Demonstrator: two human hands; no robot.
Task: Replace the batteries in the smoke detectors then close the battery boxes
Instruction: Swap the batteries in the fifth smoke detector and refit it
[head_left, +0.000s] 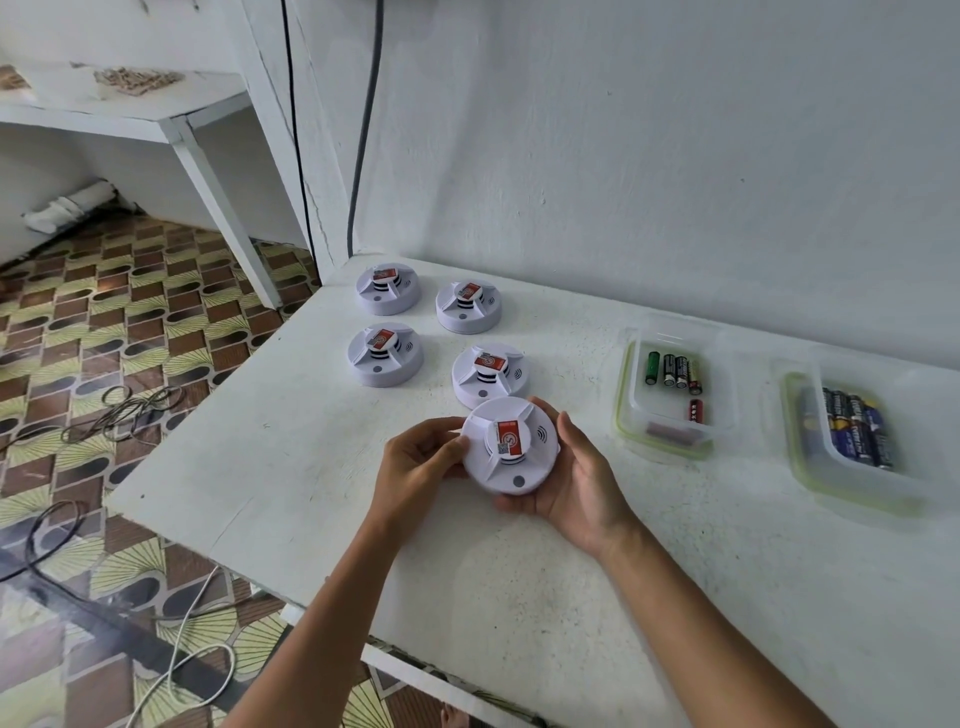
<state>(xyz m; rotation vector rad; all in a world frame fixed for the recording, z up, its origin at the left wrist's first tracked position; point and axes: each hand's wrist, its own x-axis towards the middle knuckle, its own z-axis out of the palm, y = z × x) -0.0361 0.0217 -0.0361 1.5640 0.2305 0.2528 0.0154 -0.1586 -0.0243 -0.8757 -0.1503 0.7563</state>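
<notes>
Both hands hold one white smoke detector (510, 446) just above the white worktop (291, 467), its red-labelled top facing up. The left hand (421, 457) has its fingers curled against the detector's left rim, thumb on top — a grasping grip. The right hand (576, 478) cups the detector from below and on the right side, fingers wrapped round the far edge, so this grip too is closed on the same detector.

Just beyond the grip, nearly touching the held unit, sits a second detector (490, 374); three more lie further out and to the left of the grip, at (385, 354), (468, 307) and (388, 287), all resting label up on the worktop.

To the right of the grip stands a clear plastic container (631, 395) holding a few mixed batteries (673, 369) — and further right, well apart, a second clear container (800, 467) with a row of dark blue batteries (857, 431)
</notes>
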